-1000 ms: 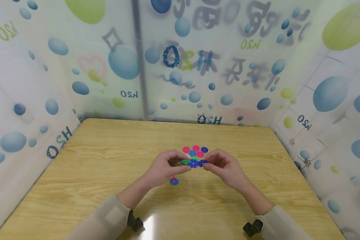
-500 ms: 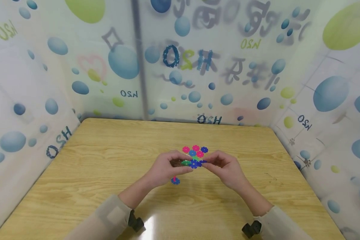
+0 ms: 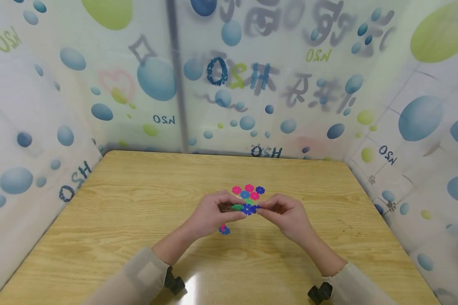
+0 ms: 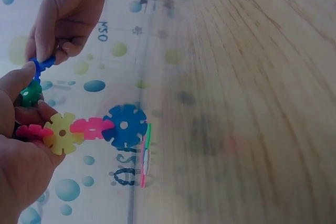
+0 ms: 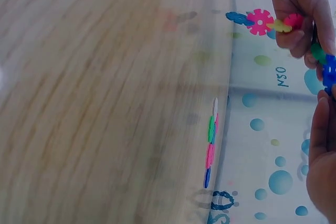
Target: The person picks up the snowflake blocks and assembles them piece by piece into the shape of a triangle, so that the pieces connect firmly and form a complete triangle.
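Note:
My left hand holds a chain of interlocking plastic snowflake discs above the table. From beneath it hangs the chain's lower end, where the left wrist view shows a blue disc, a pink disc and a yellow disc. At the upper end, a green disc joins a blue disc between the two hands. My right hand pinches the dark blue disc at the chain's tip. The fingers cover part of the chain.
Several loose discs lie flat beyond the hands, among them a pink disc, a dark blue disc and a light blue disc. A wooden table is bordered by patterned curtains behind and at both sides.
The right hand has shifted slightly left, nearer the left hand. The chain's hanging end has swung a little to the right. The loose discs stay put.

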The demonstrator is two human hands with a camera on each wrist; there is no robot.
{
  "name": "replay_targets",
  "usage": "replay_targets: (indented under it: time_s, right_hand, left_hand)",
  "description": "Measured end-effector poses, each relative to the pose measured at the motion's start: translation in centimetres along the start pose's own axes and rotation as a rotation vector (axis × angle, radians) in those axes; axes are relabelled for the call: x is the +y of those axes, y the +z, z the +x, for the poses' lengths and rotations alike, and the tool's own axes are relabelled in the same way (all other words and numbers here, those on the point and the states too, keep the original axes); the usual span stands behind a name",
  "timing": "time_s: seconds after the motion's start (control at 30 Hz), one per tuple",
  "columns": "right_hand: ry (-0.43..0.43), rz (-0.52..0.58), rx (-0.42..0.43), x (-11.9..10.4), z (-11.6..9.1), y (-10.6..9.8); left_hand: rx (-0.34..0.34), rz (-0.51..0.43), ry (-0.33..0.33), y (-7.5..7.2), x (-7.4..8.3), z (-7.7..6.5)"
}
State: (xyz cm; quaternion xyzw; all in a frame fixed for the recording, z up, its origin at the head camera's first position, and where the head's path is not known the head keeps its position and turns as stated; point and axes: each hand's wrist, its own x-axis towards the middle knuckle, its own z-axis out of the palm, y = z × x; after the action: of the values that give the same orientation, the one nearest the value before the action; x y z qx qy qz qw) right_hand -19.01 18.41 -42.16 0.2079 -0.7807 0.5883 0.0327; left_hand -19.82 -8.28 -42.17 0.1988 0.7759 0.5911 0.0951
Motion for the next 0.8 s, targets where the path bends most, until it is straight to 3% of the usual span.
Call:
replay_targets:
  time_s: [0.33, 0.6, 0.8]
  right_hand:
    - [-0.011, -0.005, -0.010, -0.1, 0.2, 0.3]
    - [0.051, -0.039, -0.060, 0.4, 0.6, -0.7]
    - [0.124, 0.008, -0.010, 1.9, 1.3, -2.1]
  left_hand:
    - [0.004, -0.029, -0.015, -0.1, 0.1, -0.1]
    - [0.012, -0.030, 0.000, -0.3, -0.1, 0.1]
    - [0.012, -0.030, -0.011, -0.4, -0.2, -0.1]
